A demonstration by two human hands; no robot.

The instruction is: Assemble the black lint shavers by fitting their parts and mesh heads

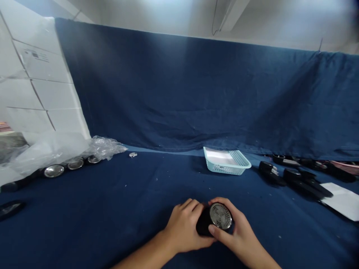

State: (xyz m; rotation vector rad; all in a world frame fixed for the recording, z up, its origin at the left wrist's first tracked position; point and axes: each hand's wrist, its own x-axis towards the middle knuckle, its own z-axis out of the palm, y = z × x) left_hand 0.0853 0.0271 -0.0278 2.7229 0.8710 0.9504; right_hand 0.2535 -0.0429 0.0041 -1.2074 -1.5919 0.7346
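Observation:
A black fabric shaver (205, 222) with a round, perforated metal head (220, 215) is held between both hands above the blue cloth, near the front. My left hand (186, 226) is closed round its body from the left, which hides much of it. My right hand (238, 228) grips the head end, with the thumb at the lower rim and fingers behind the upper rim. The metal face is turned up towards me.
A light blue plastic basket (226, 169) with white paper inside stands beyond the hands. At left, black items with shiny round heads (54, 170) lie by clear plastic bags (105, 147). Black parts (301, 183) and a white sheet (342, 200) lie at right. A blue curtain (174, 89) hangs behind.

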